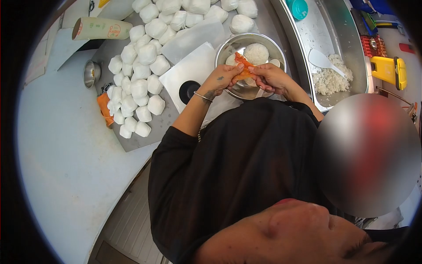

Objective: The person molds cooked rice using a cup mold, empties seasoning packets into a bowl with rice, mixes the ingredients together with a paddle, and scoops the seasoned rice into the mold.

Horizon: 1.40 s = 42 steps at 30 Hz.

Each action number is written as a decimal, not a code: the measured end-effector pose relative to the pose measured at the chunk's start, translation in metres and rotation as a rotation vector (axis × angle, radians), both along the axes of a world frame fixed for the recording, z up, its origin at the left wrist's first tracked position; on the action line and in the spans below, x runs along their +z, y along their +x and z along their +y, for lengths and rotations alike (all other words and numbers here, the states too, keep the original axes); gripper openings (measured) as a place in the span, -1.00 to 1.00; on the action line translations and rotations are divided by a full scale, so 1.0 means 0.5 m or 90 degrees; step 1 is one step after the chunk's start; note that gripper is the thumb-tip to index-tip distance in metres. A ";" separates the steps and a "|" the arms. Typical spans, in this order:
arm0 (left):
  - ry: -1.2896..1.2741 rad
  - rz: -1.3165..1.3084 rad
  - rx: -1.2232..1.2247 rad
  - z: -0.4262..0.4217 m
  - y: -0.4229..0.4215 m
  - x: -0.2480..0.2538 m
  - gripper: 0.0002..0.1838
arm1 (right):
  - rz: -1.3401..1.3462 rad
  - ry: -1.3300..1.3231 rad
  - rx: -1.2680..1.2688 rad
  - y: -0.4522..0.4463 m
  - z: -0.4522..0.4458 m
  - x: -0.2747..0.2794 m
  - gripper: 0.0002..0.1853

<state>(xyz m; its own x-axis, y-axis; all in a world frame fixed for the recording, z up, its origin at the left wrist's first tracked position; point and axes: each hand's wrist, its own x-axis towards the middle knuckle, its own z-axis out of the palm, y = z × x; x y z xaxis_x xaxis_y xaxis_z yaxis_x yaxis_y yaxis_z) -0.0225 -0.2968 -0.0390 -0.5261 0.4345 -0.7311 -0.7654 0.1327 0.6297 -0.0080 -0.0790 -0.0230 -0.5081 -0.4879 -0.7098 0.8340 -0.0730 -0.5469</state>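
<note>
Over a round steel bowl [281,53], my left hand [225,77] and my right hand [271,77] pinch an orange-red piece of food or wrapper [243,74] between them; exactly what it is I cannot make out. The fingers of both hands are closed on it and nearly touch. Inside the bowl sits a white rice ball [256,54], with another pale lump partly hidden behind the orange piece. Beside the bowl, left of my left wrist, a round black object [190,91] rests on white paper sheets [176,75].
Many white wrapped bundles [139,86] cover the metal table [105,52] at the left. A small steel bowl [91,74] and a paper roll [102,29] lie beyond them. At the right, a metal tray [304,44] holds loose rice [329,82] and a white paddle [319,59].
</note>
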 end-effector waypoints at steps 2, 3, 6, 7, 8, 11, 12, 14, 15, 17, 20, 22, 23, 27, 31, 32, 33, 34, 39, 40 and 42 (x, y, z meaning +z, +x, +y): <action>-0.026 -0.002 -0.031 0.019 -0.013 0.005 -0.49 | -0.014 0.029 -0.022 0.006 0.015 0.007 -0.64; -0.040 0.000 -0.042 0.032 -0.019 0.012 -0.51 | -0.022 0.043 -0.032 0.008 0.023 0.009 -0.65; -0.056 0.012 -0.076 0.069 -0.033 0.032 -0.54 | -0.019 0.005 0.002 0.005 0.052 0.009 -0.66; -0.043 0.022 -0.091 0.079 -0.038 0.034 -0.55 | -0.024 0.007 -0.010 0.003 0.061 0.008 -0.67; -0.030 0.032 -0.105 0.085 -0.041 0.033 -0.55 | -0.030 0.010 -0.021 -0.001 0.070 0.007 -0.68; 0.013 0.010 -0.124 0.095 -0.050 0.024 -0.57 | -0.011 0.047 -0.038 -0.001 0.077 -0.008 -0.70; 0.010 0.018 -0.128 0.098 -0.049 0.023 -0.57 | 0.001 0.065 -0.041 -0.001 0.076 -0.005 -0.71; 0.003 0.033 -0.135 0.105 -0.047 0.019 -0.58 | 0.003 0.134 -0.053 0.001 0.070 0.006 -0.71; -0.006 0.040 -0.130 0.110 -0.044 0.015 -0.60 | 0.005 0.168 -0.058 0.001 0.064 0.012 -0.70; -0.025 0.054 -0.117 0.118 -0.032 0.010 -0.62 | 0.057 0.202 -0.109 0.004 0.052 0.000 -0.67; -0.056 0.050 -0.070 0.126 -0.026 0.020 -0.59 | 0.172 0.249 -0.162 0.008 0.036 -0.051 -0.62; -0.095 0.072 -0.048 0.124 -0.024 0.001 -0.54 | 0.190 0.249 -0.172 0.007 0.029 -0.051 -0.61; -0.115 0.083 -0.037 0.122 -0.023 -0.006 -0.52 | 0.166 0.234 -0.168 0.008 0.029 -0.048 -0.62; -0.136 0.094 -0.040 0.091 -0.022 0.008 -0.48 | -0.032 0.136 -0.087 0.006 0.029 0.015 -0.67; -0.025 -0.073 -0.035 0.065 -0.018 0.052 -0.60 | 0.040 0.033 -0.052 0.026 0.047 -0.012 -0.70; 0.021 -0.134 -0.015 0.063 -0.012 0.061 -0.64 | 0.054 0.037 -0.060 0.026 0.053 -0.013 -0.70; 0.051 -0.124 -0.040 0.060 -0.007 0.061 -0.67 | 0.069 0.042 -0.070 0.026 0.055 -0.009 -0.70; 0.081 -0.116 -0.066 0.055 0.000 0.056 -0.69 | 0.055 0.029 -0.094 0.028 0.054 -0.005 -0.69; 0.097 -0.051 -0.025 0.047 0.023 0.023 -0.67 | 0.035 -0.026 -0.120 0.057 0.042 -0.005 -0.69; 0.085 -0.025 -0.016 0.048 0.029 0.028 -0.66 | 0.033 -0.016 -0.150 0.064 0.033 0.002 -0.72; 0.074 0.022 0.011 0.051 0.041 0.024 -0.64 | 0.027 0.003 -0.208 0.078 0.007 0.017 -0.76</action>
